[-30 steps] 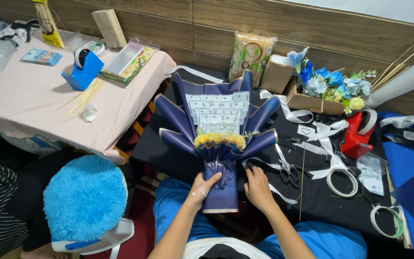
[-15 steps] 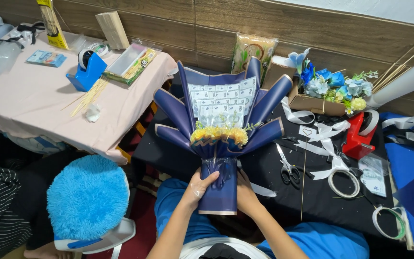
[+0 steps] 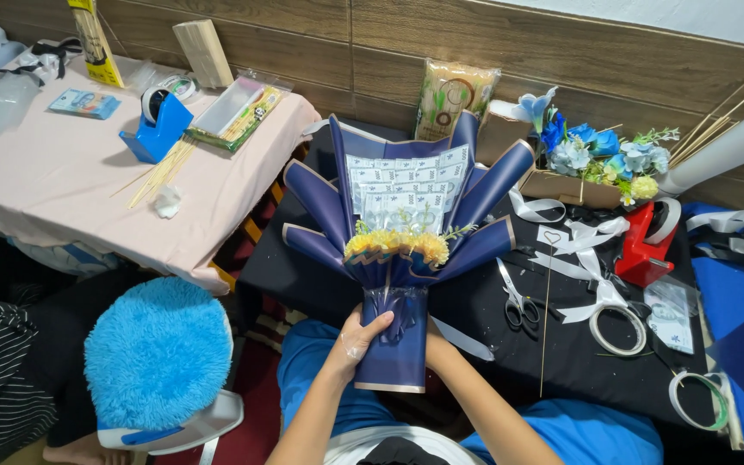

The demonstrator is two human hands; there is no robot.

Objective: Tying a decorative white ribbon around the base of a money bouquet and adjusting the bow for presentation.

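Observation:
I hold a bouquet (image 3: 406, 207) upright over the black table (image 3: 282, 267). Folded pale banknotes fan out inside navy wrapping paper with gold edges, and a row of yellow flowers (image 3: 393, 245) runs under them. My left hand (image 3: 355, 340) grips the left side of the navy handle, thumb across the front. My right hand (image 3: 435, 343) is behind the handle on the right; only its wrist edge and forearm show, so its fingers are hidden.
Scissors (image 3: 518, 306), white ribbon (image 3: 592, 258), tape rolls (image 3: 617, 330) and a red tape dispenser (image 3: 647, 245) lie right of the bouquet. A box of blue artificial flowers (image 3: 587, 159) stands behind. A pink table (image 3: 62, 189) with a blue tape dispenser (image 3: 161, 125) is left, a blue fluffy stool (image 3: 158, 353) below.
The bouquet has come up off the black table and closer to me. My right hand moved from the front of the handle to behind it; my left hand kept its grip.

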